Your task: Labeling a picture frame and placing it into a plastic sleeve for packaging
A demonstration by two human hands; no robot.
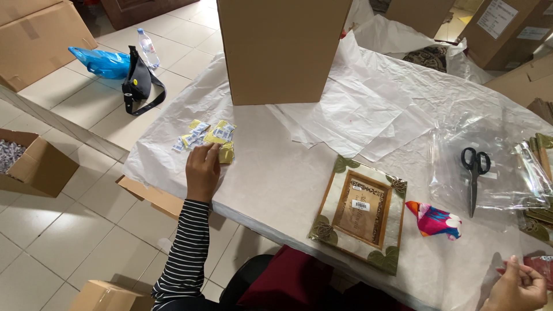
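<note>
From the head camera, the left hand (203, 168), in a striped sleeve, reaches out across the paper-covered table (276, 173) and rests its fingertips on a small pile of yellow and white sachets (208, 137) near the table's far left edge; the fingers are curled lightly over the nearest sachet. The right hand (515, 288) sits at the lower right corner, fingers pinched narrowly on a small red packet (543, 269). Between the hands lies an ornate picture frame (361, 213), with a colourful cloth scrap (435, 220) just beside it. Black scissors (474, 175) rest on clear plastic sheeting (455, 155). A tall cardboard box (279, 52) stands behind the sachets.
</note>
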